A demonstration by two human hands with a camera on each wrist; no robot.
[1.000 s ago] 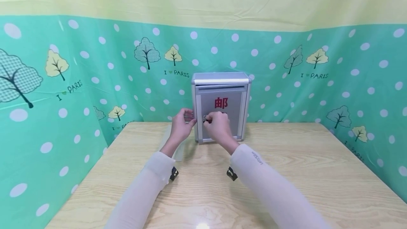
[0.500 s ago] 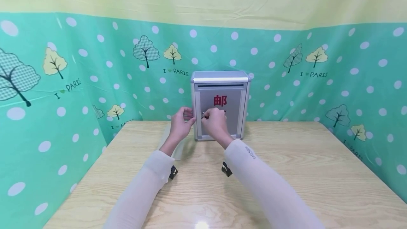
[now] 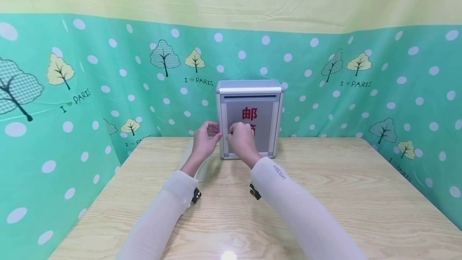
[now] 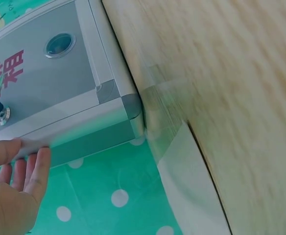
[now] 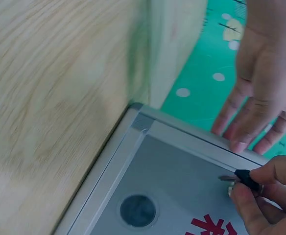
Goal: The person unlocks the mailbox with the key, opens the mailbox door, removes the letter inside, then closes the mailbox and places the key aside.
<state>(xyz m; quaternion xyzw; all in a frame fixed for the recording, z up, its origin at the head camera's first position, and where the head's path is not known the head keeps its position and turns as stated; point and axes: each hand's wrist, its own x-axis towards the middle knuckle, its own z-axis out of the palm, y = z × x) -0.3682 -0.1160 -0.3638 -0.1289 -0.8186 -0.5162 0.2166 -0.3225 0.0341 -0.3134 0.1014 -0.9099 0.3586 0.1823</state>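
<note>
A grey metal mailbox (image 3: 265,111) with red characters and a slot near its top stands upright on the table. My right hand (image 3: 243,141) pinches a black-headed key (image 5: 247,180) between thumb and index finger, at the lock (image 4: 4,116) in the box's front. A bare key blade (image 5: 226,178) points sideways over the panel; whether another blade sits inside the lock I cannot tell. On the box's left side, my left hand (image 3: 205,143) rests its nearly straight fingertips against the frame edge. A round window (image 4: 59,45) shows low on the front panel.
A pale flat sheet (image 4: 192,181) lies on the wooden table (image 3: 325,183), left of the mailbox and partly behind my left forearm. Green dotted cloth (image 3: 310,87) hangs close behind the box and along both sides.
The mailbox's front door, slightly ajar one second ago, now sits flush with its frame. My right hand has shifted a little left, still at the lock. The left hand has hardly moved.
</note>
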